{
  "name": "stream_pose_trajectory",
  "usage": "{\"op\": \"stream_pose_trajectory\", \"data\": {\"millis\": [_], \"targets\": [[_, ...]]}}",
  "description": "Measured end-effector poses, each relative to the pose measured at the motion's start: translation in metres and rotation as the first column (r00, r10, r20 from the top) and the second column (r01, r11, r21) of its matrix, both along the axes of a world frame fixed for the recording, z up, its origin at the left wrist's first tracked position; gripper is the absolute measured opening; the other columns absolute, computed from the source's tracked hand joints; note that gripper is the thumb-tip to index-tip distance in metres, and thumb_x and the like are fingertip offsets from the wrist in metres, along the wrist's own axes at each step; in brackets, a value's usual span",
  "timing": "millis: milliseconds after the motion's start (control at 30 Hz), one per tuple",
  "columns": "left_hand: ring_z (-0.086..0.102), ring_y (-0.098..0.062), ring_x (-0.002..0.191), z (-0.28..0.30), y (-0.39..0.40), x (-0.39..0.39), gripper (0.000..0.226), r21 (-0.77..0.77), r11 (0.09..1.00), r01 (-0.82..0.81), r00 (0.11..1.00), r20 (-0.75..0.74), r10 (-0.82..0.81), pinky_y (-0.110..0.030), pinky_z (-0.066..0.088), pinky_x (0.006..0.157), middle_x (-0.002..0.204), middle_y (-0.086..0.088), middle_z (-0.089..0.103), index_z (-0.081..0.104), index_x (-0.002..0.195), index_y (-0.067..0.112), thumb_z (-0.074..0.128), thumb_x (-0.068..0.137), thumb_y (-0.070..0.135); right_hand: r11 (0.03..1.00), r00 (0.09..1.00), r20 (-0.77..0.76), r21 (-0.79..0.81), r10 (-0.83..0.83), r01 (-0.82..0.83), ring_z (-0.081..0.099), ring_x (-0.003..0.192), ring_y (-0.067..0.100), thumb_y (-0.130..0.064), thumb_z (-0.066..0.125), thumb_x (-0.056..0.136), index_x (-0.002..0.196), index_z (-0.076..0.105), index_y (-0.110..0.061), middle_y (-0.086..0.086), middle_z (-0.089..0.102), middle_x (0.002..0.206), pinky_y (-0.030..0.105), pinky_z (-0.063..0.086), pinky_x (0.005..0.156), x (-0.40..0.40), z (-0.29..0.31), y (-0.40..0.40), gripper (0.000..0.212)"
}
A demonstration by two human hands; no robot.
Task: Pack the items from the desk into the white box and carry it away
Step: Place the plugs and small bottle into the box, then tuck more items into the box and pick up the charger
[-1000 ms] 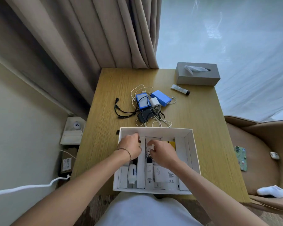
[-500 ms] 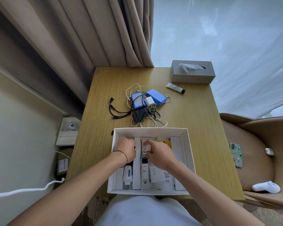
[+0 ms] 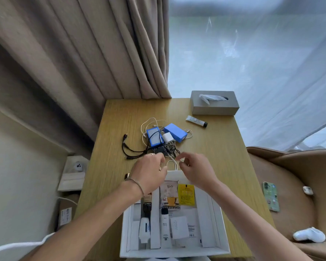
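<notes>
The white box (image 3: pixel 174 250) sits at the near edge of the wooden desk (image 3: pixel 211 153), open-topped. Inside lie a white packet printed with a yellow cup (image 3: pixel 169 196), a yellow sachet (image 3: pixel 186 194) whose print is too small to read, a white tube (image 3: pixel 144 230), a slim white stick with a dark cap (image 3: pixel 165 227) and a small white carton (image 3: pixel 179 227) with faint grey lettering that cannot be made out.

Both hands hover past the box's far wall, above a tangle of cables (image 3: pixel 166 147) at the desk's middle. The left hand (image 3: pixel 150 172) has its fingers loosely curled, and the right hand (image 3: pixel 195 169) too; whether either pinches a cable cannot be told. Among the cables lie two blue blocks (image 3: pixel 174 132) and a white charger (image 3: pixel 167 138). Toward the far right corner stand a grey tissue box (image 3: pixel 215 105) and a small white tube with a black cap (image 3: pixel 196 121), its label unreadable.
</notes>
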State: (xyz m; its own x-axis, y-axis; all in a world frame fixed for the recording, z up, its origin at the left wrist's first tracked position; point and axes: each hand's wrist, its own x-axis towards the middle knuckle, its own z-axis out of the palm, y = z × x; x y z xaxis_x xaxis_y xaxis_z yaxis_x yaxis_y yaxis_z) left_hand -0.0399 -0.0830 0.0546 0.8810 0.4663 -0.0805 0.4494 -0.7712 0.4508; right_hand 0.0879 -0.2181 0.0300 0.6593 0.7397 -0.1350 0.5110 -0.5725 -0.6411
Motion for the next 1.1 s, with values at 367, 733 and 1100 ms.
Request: {"op": "stream_pose_trajectory", "data": {"millis": [367, 733, 1100], "targets": [[0.06, -0.021, 0.095, -0.037, 0.053, 0.081, 0.025, -0.018, 0.999, -0.039, 0.999, -0.03, 0.039, -0.031, 0.046, 0.075, 0.098, 0.0, 0.062, 0.061, 0.114, 0.023, 0.057, 0.089, 0.02, 0.986, 0.986, -0.026, -0.016, -0.167, 0.166, 0.066, 0.066, 0.021, -0.014, 0.057, 0.09, 0.105, 0.073, -0.028, -0.002, 0.068, 0.069, 0.038, 0.054, 0.059, 0.07, -0.001, 0.028, 0.027], [0.051, -0.025, 0.104, -0.098, 0.076, 0.162, 0.035, 0.111, 0.994, -0.01, 0.981, -0.191, 0.032, -0.036, 0.041, 0.081, 0.108, -0.002, 0.059, 0.043, 0.109, 0.022, 0.064, 0.082, 0.03, 0.969, 0.972, -0.043, -0.106, -0.23, 0.224, 0.069, 0.071, 0.014, -0.015, 0.057, 0.09, 0.108, 0.073, -0.026, -0.003, 0.073, 0.078, 0.037, 0.06, 0.065, 0.131, -0.039, 0.034, 0.026], [0.055, -0.024, 0.103, -0.132, 0.083, 0.191, 0.068, 0.293, 0.956, 0.0, 0.948, -0.303, 0.092, -0.037, 0.041, 0.085, 0.105, 0.0, 0.066, 0.04, 0.127, 0.025, 0.073, 0.074, 0.051, 0.956, 0.97, -0.009, -0.173, -0.242, 0.237, 0.068, 0.079, 0.013, -0.017, 0.054, 0.092, 0.109, 0.074, -0.021, -0.003, 0.075, 0.097, 0.032, 0.059, 0.071, 0.183, -0.071, 0.04, 0.026]]}}
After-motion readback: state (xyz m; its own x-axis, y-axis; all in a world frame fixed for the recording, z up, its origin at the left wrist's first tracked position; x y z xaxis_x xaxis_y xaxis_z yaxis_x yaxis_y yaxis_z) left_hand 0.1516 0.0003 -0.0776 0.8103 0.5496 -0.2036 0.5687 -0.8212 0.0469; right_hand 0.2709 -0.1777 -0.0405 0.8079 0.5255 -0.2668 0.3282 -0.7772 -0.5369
